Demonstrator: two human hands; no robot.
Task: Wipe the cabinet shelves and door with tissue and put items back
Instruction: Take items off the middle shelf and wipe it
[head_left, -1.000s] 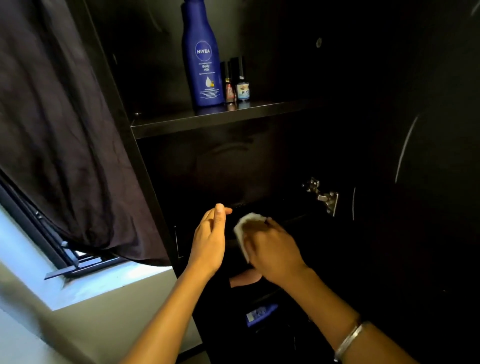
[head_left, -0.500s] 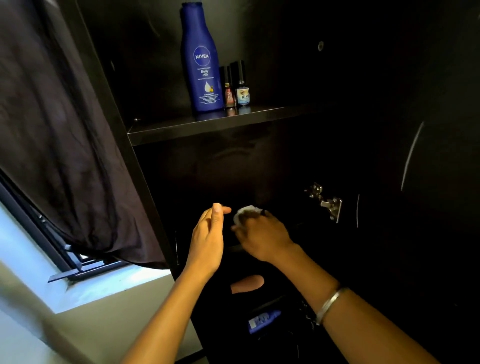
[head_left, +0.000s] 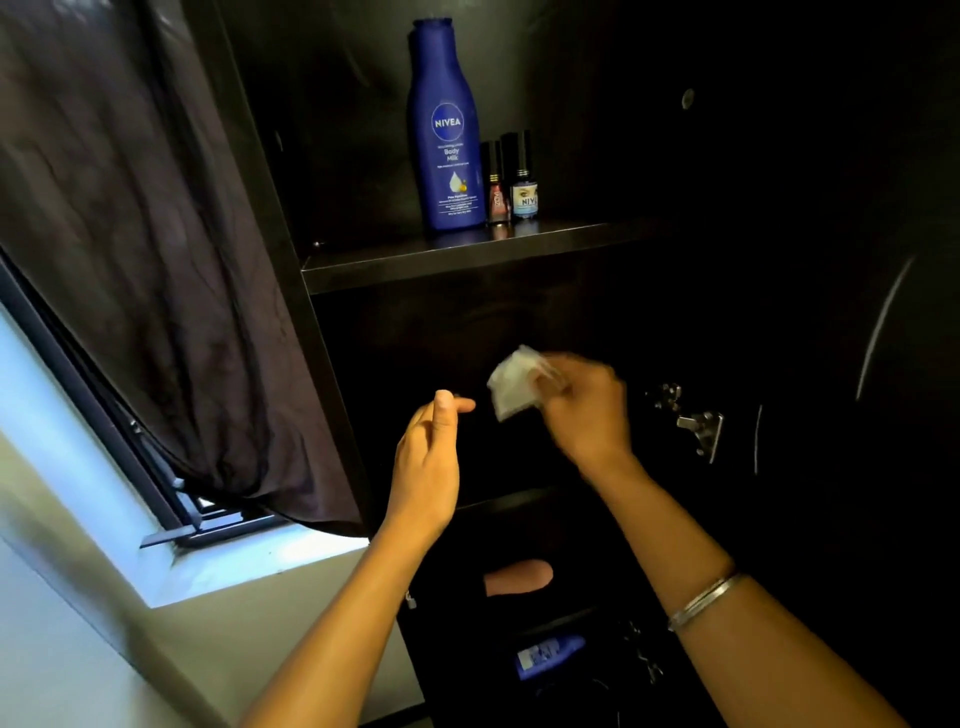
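Dark cabinet interior fills the view beside a dark curtain. Nearest, the left hand hangs relaxed with straight fingers, holding nothing. Just right of it, the blurred right hand pinches a crumpled white tissue. Farther up, a tall blue plastic bottle reading "NIVEA Body Milk" stands on the dark wooden shelf beside two small black-capped bottles.

The middle compartment under the upper shelf looks open from side to side, though its depth is too dark to judge. A metal hinge juts in at its right edge. On the upper shelf, a Nivea body milk bottle and two small bottles crowd the centre, with bare board left of them. A dark curtain hangs against the cabinet's left side.
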